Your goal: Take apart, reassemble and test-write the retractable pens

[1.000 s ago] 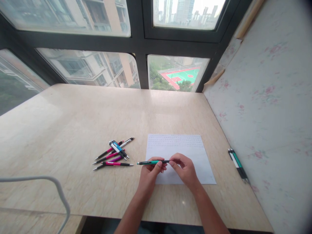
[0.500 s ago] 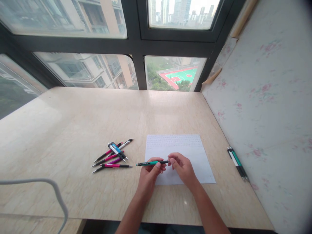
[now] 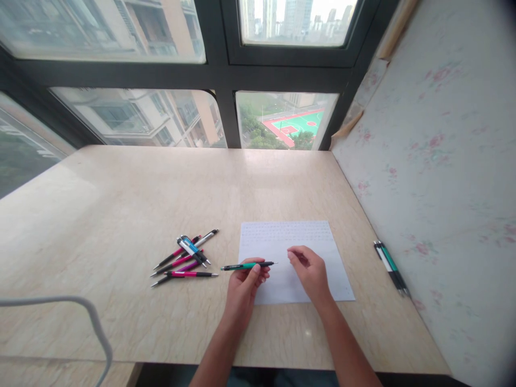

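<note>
My left hand is closed on a green and black pen, held level above the left edge of a white sheet of paper. The pen's right end points at my right hand, which hovers over the paper a short way from the pen, fingers curled with the tips pinched; whether anything is in them I cannot make out. Faint lines of writing run along the top of the sheet.
A heap of several pens, pink, blue, white and black, lies left of the paper on the beige marble table. Two more pens lie by the flowered wall at right. A white curved tube crosses the lower left. Windows stand behind.
My right hand has let go of the pen's right end and drawn away to the right. My left hand keeps the pen, shifted slightly left.
</note>
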### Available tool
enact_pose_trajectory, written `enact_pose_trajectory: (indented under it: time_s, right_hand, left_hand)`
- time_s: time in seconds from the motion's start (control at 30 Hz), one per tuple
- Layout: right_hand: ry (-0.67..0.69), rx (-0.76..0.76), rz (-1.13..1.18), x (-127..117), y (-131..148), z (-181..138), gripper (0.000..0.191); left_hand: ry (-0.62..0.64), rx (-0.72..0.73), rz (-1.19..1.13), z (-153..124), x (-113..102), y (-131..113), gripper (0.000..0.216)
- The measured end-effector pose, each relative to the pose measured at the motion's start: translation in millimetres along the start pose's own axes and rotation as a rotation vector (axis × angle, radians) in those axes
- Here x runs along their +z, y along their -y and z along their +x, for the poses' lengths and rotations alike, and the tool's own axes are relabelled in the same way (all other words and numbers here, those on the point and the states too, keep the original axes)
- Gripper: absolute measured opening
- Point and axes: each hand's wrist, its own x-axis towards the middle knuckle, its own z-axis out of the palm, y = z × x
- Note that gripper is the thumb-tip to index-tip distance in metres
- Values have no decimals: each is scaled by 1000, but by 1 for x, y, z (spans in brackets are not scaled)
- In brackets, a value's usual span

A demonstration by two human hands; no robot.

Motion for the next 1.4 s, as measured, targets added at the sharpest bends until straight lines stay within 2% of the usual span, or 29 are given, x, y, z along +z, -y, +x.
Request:
enact_pose_trajectory:
  time_s: [0.07, 0.2, 0.47, 0.7, 0.9, 1.17, 1.3, 1.4]
  right_hand:
    - [-40, -67, -184, -1, -5, 1, 17]
    - [-5, -165, -452, 3, -7, 5, 17]
    - [4, -96, -683, 13, -3, 11, 11]
    - [42, -137, -621, 14, -3, 13, 13]
    - [185, -159, -492, 28, 7, 28, 10]
    - [235, -114, -593, 42, 13, 33, 8]
    - [231, -115, -506, 35, 10, 31, 9]
    - [155, -97, -366, 25, 7, 24, 6]
  left_hand:
    - [5, -7, -1, -1, 0, 0, 27]
    - [14, -10, 11, -1, 1, 0, 28]
    - [37, -16, 8, -2, 3, -2, 26]
    - [40, -22, 27, -1, 3, -1, 29]
    - [-8, -31, -86, 1, -3, 2, 26]
    - [4, -37, -144, 2, -4, 3, 23]
    - [27, -33, -157, 0, -5, 2, 22]
    - [45, -33, -171, -1, -5, 1, 21]
